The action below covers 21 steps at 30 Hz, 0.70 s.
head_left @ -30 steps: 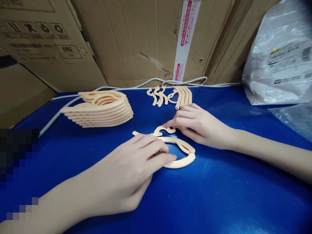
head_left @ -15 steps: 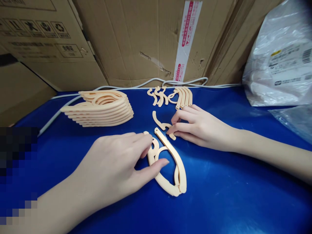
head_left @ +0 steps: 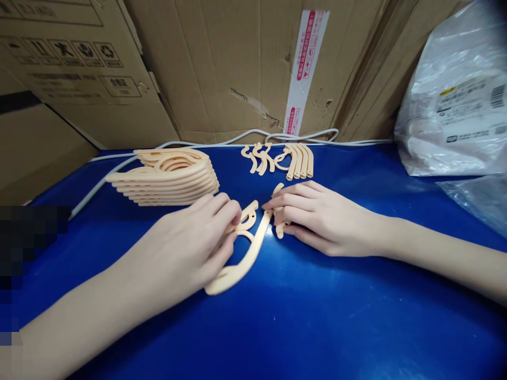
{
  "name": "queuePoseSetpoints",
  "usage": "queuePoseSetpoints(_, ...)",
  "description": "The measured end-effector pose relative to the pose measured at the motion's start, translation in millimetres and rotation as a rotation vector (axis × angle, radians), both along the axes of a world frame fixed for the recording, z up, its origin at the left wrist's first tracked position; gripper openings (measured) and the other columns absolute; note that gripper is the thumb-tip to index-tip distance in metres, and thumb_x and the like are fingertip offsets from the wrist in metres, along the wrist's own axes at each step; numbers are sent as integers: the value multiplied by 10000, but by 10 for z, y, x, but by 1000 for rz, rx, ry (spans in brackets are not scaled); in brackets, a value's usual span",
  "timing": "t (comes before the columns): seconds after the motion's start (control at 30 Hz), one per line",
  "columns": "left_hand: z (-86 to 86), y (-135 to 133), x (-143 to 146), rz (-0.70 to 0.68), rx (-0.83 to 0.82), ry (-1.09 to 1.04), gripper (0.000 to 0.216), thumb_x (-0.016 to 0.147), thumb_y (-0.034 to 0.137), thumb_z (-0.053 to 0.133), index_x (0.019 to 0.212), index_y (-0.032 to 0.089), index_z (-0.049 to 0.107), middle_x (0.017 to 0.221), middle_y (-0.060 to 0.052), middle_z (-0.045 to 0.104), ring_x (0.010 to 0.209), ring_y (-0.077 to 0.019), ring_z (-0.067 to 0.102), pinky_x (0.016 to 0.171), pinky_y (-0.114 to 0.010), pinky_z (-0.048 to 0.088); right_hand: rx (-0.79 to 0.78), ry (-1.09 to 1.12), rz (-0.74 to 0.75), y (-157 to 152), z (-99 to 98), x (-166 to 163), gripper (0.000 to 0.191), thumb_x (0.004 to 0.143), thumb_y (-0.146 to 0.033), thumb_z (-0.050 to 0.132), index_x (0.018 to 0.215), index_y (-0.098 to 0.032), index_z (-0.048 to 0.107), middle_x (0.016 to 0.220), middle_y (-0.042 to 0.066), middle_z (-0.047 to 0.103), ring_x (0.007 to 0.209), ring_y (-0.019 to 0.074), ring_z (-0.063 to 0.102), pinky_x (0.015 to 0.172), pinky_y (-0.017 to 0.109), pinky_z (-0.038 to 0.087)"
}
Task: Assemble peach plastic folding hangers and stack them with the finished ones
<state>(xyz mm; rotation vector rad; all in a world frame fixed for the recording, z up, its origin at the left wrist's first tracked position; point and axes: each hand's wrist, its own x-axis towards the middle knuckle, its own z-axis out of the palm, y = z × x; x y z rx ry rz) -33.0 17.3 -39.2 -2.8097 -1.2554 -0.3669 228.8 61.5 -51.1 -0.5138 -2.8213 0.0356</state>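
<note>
My left hand (head_left: pixel 198 237) is closed around one side of a cream plastic folding hanger (head_left: pixel 253 248), its curved arms folded together and slanting over the blue table. Its upper end lies close to the fingertips of my right hand (head_left: pixel 317 216). Under those fingers is a cream hanger hook (head_left: pixel 279 231), pinched by my right hand and partly hidden, with its two ends showing. A stack of folded hangers (head_left: pixel 166 179) lies beyond my left hand. Loose hooks (head_left: pixel 259 158) and several curved hanger arms (head_left: pixel 301 161) lie beyond my right hand.
Cardboard boxes (head_left: pixel 222 68) stand along the back edge of the blue table (head_left: pixel 317 322). A white cable (head_left: pixel 222 142) runs along their base. At the right back sits a clear plastic bag (head_left: pixel 455 116) with a printed label, with more plastic film beside it.
My left hand has gripped the hanger and turned it, its lower end swinging left. My right hand has turned the hook and moved slightly nearer; the hook's curve is now mostly covered.
</note>
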Motion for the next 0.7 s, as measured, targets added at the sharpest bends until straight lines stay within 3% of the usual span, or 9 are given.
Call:
queuePoseSetpoints(0.13, -39, 57, -70, 21, 71, 65, 215, 998, 186, 358, 925, 190, 561, 887, -60, 615, 820, -241, 623, 656, -337, 473, -147, 53, 25, -31, 60, 6, 171, 970, -180, 505, 997, -182, 674, 1126, 81, 694, 1089, 223, 579, 948, 395, 396)
queuePoseSetpoints(0.33, -25, 32, -43, -6, 158, 136, 261, 915, 43, 366, 909, 177, 589, 836, -59, 618, 720, -237, 635, 502, -308, 402, -348, 78, 27, -58, 87, -20, 102, 842, -158, 666, 922, -182, 725, 1013, 53, 649, 931, 178, 587, 893, 351, 390)
queuePoseSetpoints(0.7, 22, -15, -8, -76, 293, 214, 338, 871, 8, 346, 943, 137, 651, 828, -99, 702, 690, -266, 697, 536, -360, 553, -335, 89, 37, -75, 73, -20, 124, 872, -162, 633, 955, -164, 725, 1053, 76, 659, 959, 182, 614, 873, 317, 446)
